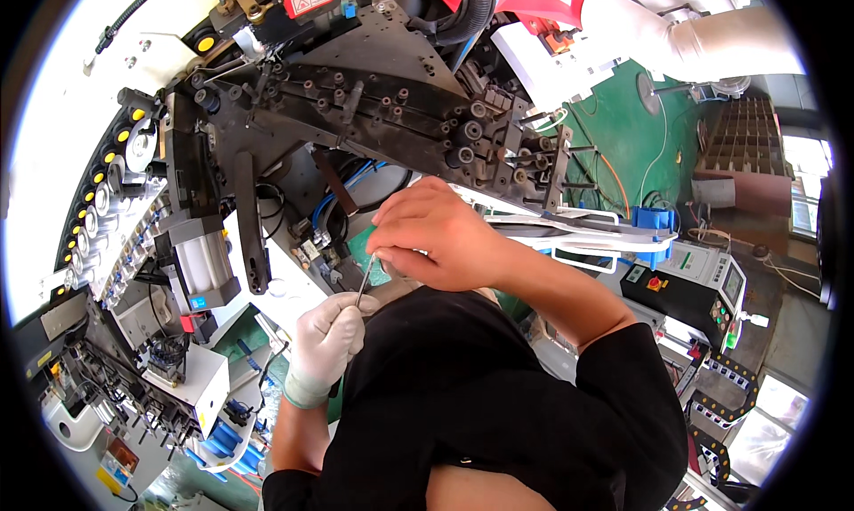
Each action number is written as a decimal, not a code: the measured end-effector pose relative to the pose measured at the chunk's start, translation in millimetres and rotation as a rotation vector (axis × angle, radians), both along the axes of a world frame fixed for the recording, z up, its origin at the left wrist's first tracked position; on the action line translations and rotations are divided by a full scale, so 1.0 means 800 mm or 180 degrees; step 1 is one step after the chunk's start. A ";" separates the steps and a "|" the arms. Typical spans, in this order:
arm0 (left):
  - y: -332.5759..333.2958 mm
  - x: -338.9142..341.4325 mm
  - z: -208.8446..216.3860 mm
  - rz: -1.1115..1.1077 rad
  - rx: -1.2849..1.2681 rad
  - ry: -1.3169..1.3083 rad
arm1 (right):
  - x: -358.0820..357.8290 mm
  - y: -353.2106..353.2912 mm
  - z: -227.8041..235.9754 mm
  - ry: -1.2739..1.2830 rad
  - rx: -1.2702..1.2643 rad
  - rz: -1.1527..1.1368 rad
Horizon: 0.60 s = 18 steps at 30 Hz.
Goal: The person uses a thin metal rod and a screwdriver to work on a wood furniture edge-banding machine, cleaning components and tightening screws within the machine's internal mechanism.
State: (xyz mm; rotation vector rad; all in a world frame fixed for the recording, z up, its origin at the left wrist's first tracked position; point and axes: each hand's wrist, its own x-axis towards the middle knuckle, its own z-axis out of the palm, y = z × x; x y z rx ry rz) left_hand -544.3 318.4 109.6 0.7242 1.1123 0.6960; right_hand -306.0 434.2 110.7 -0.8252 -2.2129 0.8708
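Observation:
A thin metal rod (366,281) slants between my two hands, close in front of my body. My left hand (326,340), in a white glove, is closed around its lower end. The bare fingers of my right hand (436,237) pinch the upper end, thumb against fingertips. What kind of rod it is cannot be made out, since both ends are covered by my fingers. Just beyond my hands lies a dark machine plate (356,111) with several rollers and bolts on it.
A dark lever arm (250,222) and a silver cylinder (204,264) stand left of my hands. Blue hoses (342,191) run under the plate. At right are a control box (689,289) with a red switch and a slotted rack (745,137). A white duct (703,44) crosses the upper right.

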 end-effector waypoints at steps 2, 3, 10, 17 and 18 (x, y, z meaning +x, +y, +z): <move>-0.003 0.003 0.002 0.0071 -0.0088 0.0127 | -0.002 -0.004 -0.010 0.0000 0.0031 -0.0053; -0.005 0.003 0.002 0.0091 -0.0117 0.0179 | -0.004 -0.007 -0.014 0.0004 0.0042 -0.0076; -0.009 0.025 0.005 0.0286 0.0314 0.0913 | -0.019 -0.022 -0.031 -0.0148 -0.0188 -0.0568; -0.021 -0.013 0.017 0.1666 0.1076 0.1044 | 0.027 -0.008 -0.115 -0.0246 -0.2740 -0.1103; -0.015 -0.011 0.015 0.1587 0.0968 0.1074 | 0.039 -0.008 -0.154 0.0400 -0.3399 -0.1112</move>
